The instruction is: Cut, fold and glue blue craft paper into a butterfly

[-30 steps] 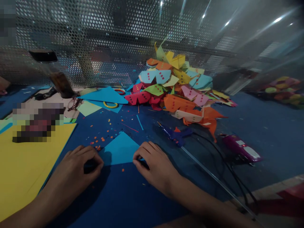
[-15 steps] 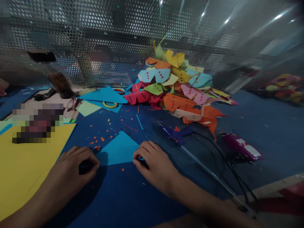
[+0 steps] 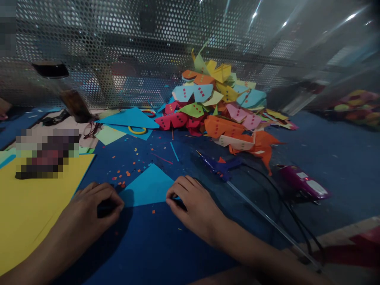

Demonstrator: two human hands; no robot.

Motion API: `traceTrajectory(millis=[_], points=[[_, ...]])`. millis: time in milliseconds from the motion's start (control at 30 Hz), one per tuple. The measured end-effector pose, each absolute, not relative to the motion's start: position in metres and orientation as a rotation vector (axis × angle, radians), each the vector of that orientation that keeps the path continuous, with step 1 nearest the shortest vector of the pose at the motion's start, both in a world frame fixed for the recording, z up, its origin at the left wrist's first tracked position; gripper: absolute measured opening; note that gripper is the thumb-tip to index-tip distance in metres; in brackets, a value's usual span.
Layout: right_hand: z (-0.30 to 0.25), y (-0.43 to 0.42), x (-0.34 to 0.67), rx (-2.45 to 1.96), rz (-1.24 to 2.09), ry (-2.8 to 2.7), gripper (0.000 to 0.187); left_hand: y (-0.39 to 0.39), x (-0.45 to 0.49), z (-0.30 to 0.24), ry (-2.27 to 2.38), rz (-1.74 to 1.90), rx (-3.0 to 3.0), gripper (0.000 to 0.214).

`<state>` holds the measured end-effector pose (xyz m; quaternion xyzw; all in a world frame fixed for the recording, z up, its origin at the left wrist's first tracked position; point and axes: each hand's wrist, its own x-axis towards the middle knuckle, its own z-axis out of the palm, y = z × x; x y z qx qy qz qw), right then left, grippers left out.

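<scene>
Head view showed your blue paper triangle [image 3: 148, 188] flat on the dark blue mat [image 3: 154, 245] between your hands, long base edge running left to right, apex pointing away from you. Your left hand [image 3: 95, 209] curled nearly closed at the left corner; shadow hid any grip. Your right hand [image 3: 194, 208], half open, pressed fingertips on the right corner, grasping nothing.

Left hand [image 3: 93, 208] and right hand [image 3: 194, 206] press the corners of a blue paper triangle [image 3: 148, 188] (folded flat) on the desk [image 3: 154, 245].

Dim scene; overhead glare; edges blurred, warped.
</scene>
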<state>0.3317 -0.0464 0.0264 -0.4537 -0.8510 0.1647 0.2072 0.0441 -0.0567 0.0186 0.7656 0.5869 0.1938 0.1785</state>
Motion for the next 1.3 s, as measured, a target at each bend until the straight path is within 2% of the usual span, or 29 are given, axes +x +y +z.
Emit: traceTrajectory(millis=[333, 1300], points=[[0.026, -0.046, 0.332, -1.260, 0.474, -2.380, 0.009, -0.057, 0.035, 0.031, 1.730, 0.546, 2.125, 0.018], [0.023, -0.045, 0.334, -1.234, 0.441, -2.364, 0.011, -0.064, 0.006, 0.020, 1.778, 0.564, 2.129, 0.019]])
